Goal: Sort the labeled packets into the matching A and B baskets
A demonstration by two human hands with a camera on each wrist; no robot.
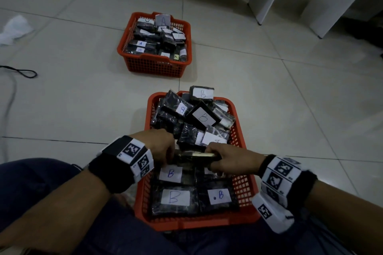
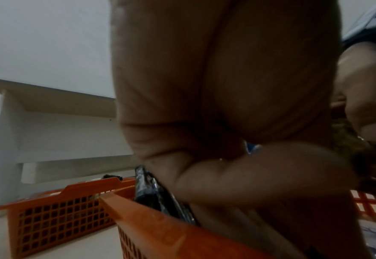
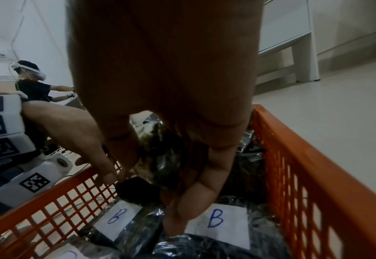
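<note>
Both hands hold one dark wrapped packet edge-on over the middle of the near orange basket. My left hand grips its left end with curled fingers; my right hand grips its right end. In the right wrist view the packet sits between thumb and fingers above packets labeled B. The near basket is full of black packets, several with white B labels. The far orange basket holds packets marked A and an upright A card.
My legs in dark trousers flank the near basket on a pale tiled floor. A black cable and crumpled white paper lie far left. White furniture legs stand at the back. Another person sits far off.
</note>
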